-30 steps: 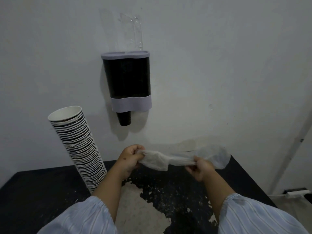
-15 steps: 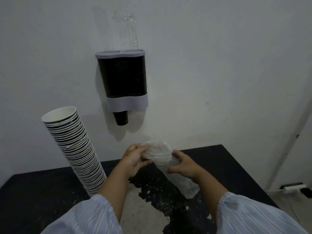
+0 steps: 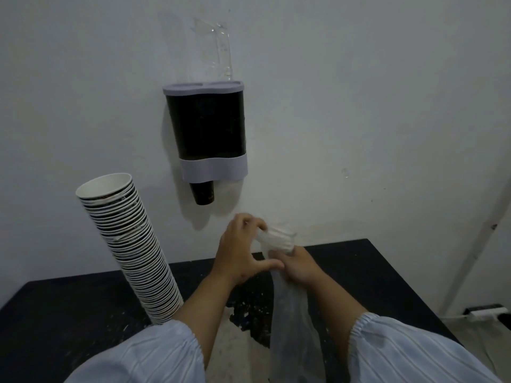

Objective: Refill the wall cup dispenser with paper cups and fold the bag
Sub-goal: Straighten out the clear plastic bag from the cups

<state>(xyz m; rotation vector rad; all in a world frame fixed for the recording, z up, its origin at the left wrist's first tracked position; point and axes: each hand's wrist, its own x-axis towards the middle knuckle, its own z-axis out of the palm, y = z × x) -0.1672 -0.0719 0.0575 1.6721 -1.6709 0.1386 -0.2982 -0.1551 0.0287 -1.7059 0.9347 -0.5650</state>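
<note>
A black cup dispenser [image 3: 206, 134] with a grey lid and grey band hangs on the white wall, and one black cup pokes out of its bottom. A tall leaning stack of paper cups [image 3: 130, 250] stands on the black table to the left. Both hands hold a thin clear plastic bag [image 3: 290, 322] above the table. My left hand [image 3: 240, 252] pinches the bunched top of the bag with its fingertips. My right hand [image 3: 297, 265] grips the bag just below that bunch. The bag's loose tail hangs down between my forearms.
The black table [image 3: 359, 275] has a worn pale patch near its front middle. A clear plastic lid piece [image 3: 218, 48] sticks up above the dispenser. A white power strip [image 3: 486, 312] lies on the floor at the right, beside a wall trim.
The bag was stretched sideways between my hands a second ago. Now its top is gathered into a bunch, my hands are close together, and the tail hangs down.
</note>
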